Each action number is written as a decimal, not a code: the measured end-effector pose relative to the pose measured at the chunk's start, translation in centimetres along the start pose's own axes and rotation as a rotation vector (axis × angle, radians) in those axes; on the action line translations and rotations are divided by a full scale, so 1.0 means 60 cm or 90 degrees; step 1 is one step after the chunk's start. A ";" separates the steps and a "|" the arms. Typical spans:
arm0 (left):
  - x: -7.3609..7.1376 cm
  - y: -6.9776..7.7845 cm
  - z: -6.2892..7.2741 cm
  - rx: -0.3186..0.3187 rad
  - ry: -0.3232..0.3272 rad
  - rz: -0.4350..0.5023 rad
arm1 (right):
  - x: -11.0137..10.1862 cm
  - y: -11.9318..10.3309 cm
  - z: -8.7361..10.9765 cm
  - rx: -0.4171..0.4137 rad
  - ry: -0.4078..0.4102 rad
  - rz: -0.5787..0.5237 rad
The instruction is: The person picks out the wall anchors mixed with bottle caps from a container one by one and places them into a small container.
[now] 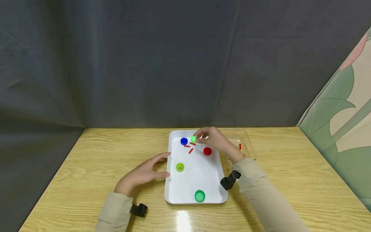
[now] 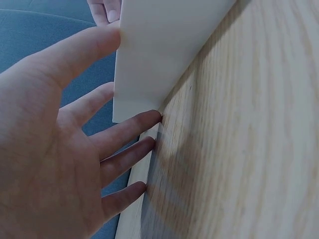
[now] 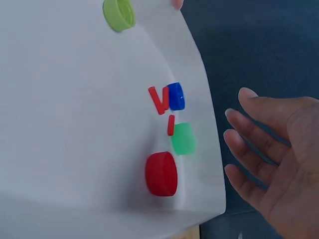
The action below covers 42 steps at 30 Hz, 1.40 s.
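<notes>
A white tray [image 1: 198, 177] lies on the table. My left hand [image 1: 143, 172] rests its fingertips and thumb against the tray's left rim, fingers spread. Over the tray's far right part is my right hand [image 1: 214, 139], its fingers loosely bent with nothing between them in the right wrist view. Below it, partly covered in the head view, is a light green cap [image 3: 183, 139]. Near that stand a blue cap [image 1: 184, 141], a red cap [image 1: 207, 151] and three short red sticks [image 1: 190, 150]. A yellow-green cap [image 1: 180, 167] sits left of the tray's middle, a darker green cap [image 1: 199, 196] at its near end.
To the tray's right stands a clear shallow container [image 1: 250, 146] with a small red stick [image 1: 240, 146] in it, partly behind my right forearm. The wooden table [image 1: 95, 167] ends at a dark curtain [image 1: 150, 64]; a patterned cloth [image 1: 347, 129] hangs at the right.
</notes>
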<state>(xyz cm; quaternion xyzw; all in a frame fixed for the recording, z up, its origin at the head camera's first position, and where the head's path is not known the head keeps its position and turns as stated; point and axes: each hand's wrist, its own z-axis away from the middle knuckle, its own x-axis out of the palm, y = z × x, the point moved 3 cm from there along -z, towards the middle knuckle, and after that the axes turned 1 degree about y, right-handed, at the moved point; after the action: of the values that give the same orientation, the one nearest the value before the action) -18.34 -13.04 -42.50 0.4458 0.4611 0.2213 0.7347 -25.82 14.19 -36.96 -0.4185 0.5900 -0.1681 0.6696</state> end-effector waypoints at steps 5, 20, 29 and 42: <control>-0.001 0.004 0.000 0.014 -0.008 0.005 | 0.007 0.007 -0.012 -0.010 -0.035 0.002; -0.002 -0.002 0.001 0.009 -0.004 0.002 | 0.033 0.024 -0.037 -0.046 -0.092 0.012; -0.002 -0.001 0.001 0.014 -0.002 0.002 | 0.050 0.024 -0.040 -0.006 -0.113 0.062; -0.002 0.005 0.004 0.016 -0.007 0.003 | 0.065 0.030 -0.037 -0.011 -0.120 0.066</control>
<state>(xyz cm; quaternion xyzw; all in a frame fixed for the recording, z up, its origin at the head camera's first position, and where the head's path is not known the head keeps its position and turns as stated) -18.17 -13.12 -42.13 0.4574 0.4584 0.2147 0.7312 -27.40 11.67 -40.74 -0.4068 0.5467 -0.0881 0.7265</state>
